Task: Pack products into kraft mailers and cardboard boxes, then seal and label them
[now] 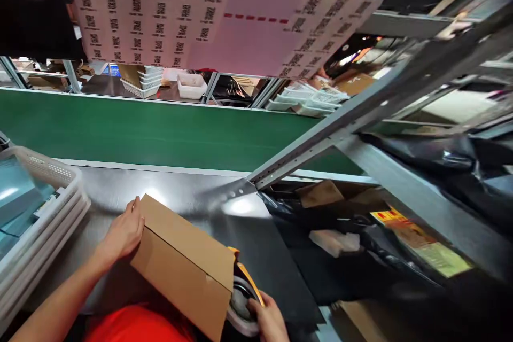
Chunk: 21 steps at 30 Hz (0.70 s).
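A closed brown cardboard box (pixel 182 267) lies tilted over the metal bench in front of me. My left hand (pixel 126 230) grips its far left end, fingers wrapped over the corner. At the near right end, my right hand (pixel 270 318) is closed on a tape dispenser (pixel 241 304) with an orange frame and a pale roll on a dark hub. The dispenser sits against the end of the box, which partly covers it. Whether any tape is stuck on that end cannot be made out.
Stacked white baskets (pixel 60 214) holding teal packages stand at left. A green conveyor belt (pixel 160 128) runs behind the bench (pixel 176 184). A slanted metal post (pixel 304 141) rises at right, beside a dark bin with packages (pixel 334 243). A label-covered board (pixel 248 37) hangs above.
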### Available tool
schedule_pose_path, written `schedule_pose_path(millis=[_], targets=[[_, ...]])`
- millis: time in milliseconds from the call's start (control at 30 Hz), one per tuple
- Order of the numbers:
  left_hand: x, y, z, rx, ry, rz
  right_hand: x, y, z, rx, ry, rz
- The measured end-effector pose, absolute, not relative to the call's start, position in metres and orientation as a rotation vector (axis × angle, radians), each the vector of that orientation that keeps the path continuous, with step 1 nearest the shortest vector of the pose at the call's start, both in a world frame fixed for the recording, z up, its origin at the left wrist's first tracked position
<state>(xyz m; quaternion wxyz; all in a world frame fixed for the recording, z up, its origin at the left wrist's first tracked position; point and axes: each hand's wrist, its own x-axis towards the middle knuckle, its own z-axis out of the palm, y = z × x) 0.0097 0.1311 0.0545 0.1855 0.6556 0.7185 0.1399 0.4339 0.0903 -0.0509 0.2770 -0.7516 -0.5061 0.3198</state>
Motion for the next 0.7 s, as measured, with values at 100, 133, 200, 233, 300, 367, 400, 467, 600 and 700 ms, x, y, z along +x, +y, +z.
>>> schedule_pose_path(millis=[100,133,200,233,300,367,400,467,600,700], targets=[[0.018,0.130,0.053,1.870,2.067,0.366,0.446,0.084,0.001,-1.884,-1.273,0.650],[0.020,0.129,0.052,1.887,2.088,0.356,0.447,0.083,0.020,-1.837,-1.298,0.601],[0.022,0.127,0.053,1.914,2.132,0.340,0.441,0.084,0.056,-1.743,-1.415,0.527],[0.024,0.126,0.053,1.917,2.145,0.326,0.434,0.085,0.071,-1.671,-1.506,0.489],[0.026,0.124,0.054,1.910,2.149,0.280,0.408,0.089,0.092,-1.445,-1.770,0.437],[0.028,0.122,0.054,1.908,2.147,0.234,0.377,0.096,0.101,-1.164,-2.119,0.429],[0.029,0.123,0.053,1.907,2.158,0.214,0.362,0.100,0.102,-1.048,-2.281,0.425],[0.030,0.124,0.053,1.892,2.187,0.184,0.340,0.108,0.100,-0.932,-2.505,0.385],[0.026,0.120,0.053,1.868,2.123,0.409,0.334,0.119,0.094,-0.927,-2.600,0.339],[0.030,0.105,0.055,1.731,1.980,0.961,0.343,0.121,0.094,-0.943,-2.595,0.344]])
